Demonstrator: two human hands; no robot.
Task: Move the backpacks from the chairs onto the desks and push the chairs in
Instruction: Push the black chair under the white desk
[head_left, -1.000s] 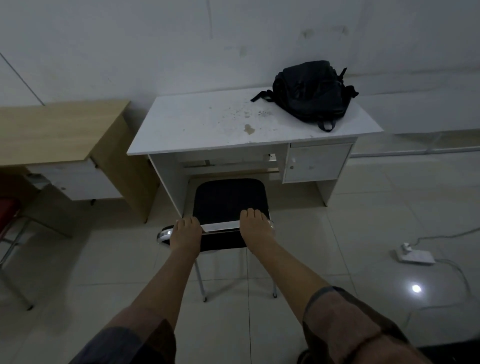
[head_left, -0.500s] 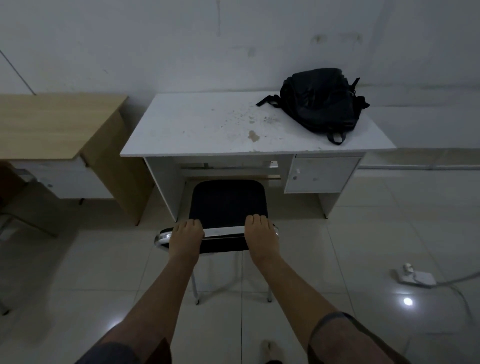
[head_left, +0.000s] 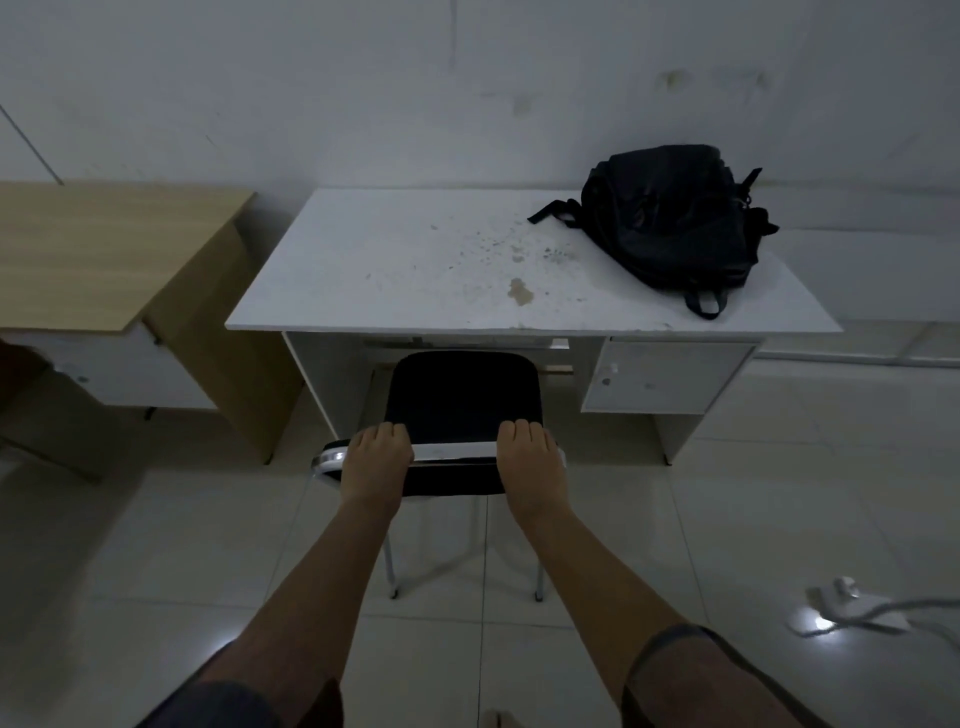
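A black backpack (head_left: 675, 223) lies on the right part of the white desk (head_left: 415, 275). In front of the desk stands a black chair (head_left: 462, 395) with a chrome top rail, its seat front just under the desk edge. My left hand (head_left: 376, 460) grips the left end of the backrest rail, fingers curled over it. My right hand (head_left: 527, 460) grips the right end the same way.
A wooden desk (head_left: 104, 249) with a white drawer unit stands to the left, close to the white desk. A white power strip (head_left: 841, 613) with a cable lies on the tiled floor at the right. A wall runs behind both desks.
The chair has slid forward toward the white desk with both hands on its backrest, and I have stepped closer to the desk.
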